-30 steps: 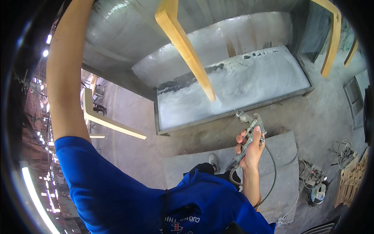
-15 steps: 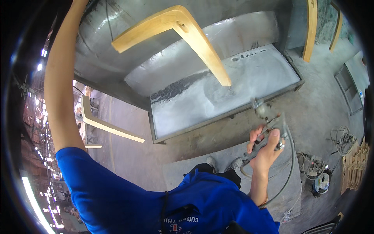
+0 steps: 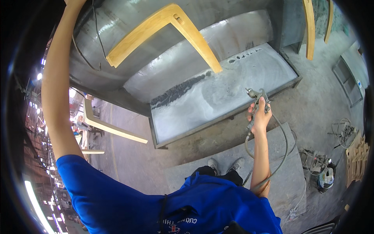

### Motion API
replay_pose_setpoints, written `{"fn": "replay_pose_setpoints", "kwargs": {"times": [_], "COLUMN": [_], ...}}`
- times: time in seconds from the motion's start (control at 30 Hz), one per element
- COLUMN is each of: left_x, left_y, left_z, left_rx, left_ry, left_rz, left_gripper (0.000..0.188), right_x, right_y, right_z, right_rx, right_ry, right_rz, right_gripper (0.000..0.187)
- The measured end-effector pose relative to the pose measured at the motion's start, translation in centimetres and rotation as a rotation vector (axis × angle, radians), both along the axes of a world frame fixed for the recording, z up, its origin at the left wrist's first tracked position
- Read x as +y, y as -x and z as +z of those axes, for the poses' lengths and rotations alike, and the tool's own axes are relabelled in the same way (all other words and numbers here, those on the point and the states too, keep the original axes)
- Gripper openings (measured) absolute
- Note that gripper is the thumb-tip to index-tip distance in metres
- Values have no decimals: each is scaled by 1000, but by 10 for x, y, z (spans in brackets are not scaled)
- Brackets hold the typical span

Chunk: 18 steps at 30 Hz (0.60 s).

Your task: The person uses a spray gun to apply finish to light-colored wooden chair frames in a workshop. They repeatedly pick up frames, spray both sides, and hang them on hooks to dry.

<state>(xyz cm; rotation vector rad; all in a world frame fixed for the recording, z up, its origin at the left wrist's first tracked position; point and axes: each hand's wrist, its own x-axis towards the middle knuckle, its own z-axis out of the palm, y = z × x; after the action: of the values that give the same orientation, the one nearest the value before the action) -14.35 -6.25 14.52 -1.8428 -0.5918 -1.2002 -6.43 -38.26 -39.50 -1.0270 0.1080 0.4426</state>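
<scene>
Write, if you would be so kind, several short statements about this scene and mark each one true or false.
1. The right hand holds a spray gun. True.
2. Both hands are wholly in view. False: the left hand is mostly cut off by the top edge.
3. A hose passes beside the right forearm. True.
4. Every wooden piece in view is perfectly straight. False: the large wooden piece at the top bends sharply.
5. The metal tray shows a whitish surface with a dark patch. True.
6. The person is barefoot. False: shoes are visible.
</scene>
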Motion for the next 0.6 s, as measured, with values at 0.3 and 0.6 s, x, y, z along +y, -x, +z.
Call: {"fn": "replay_pose_setpoints", "kwargs": {"times": [0.3, 0.6], "left_x": [-18, -35], "left_y": [82, 163], "left_z": [-54, -156], "left_rx": [99, 170], "left_ry": [296, 1481], "left_rz": [-407, -788], "left_gripper": [78, 31], "right_x": [-42, -40], "right_y": [38, 133], "right_z": [-80, -66], "right_rx": [-37, -225], "right_ry": [381, 337], "right_rz": [-3, -45], "right_gripper": [39, 35]}}
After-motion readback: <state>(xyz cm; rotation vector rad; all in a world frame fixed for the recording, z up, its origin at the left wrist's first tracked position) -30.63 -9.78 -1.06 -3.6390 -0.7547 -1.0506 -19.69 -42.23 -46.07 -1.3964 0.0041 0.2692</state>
